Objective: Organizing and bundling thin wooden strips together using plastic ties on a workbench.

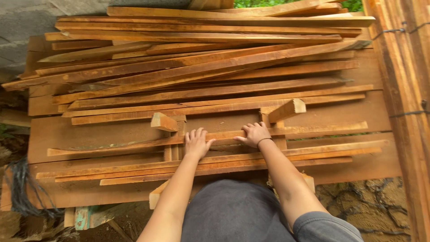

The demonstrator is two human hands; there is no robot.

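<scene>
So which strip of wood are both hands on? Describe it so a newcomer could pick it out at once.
Start at the big pile of wood strips, then drop to its near edge. Both the left hand and right hand press on one long thin strip. Unlike its neighbours, it lies across two short upright blocks.

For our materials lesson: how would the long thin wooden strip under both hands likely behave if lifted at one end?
The wooden strip is long and thin, so it would probably flex slightly and sag. It looks light. Its flat faces make rolling unlikely, though it rests on loose slats and could slide.
</scene>
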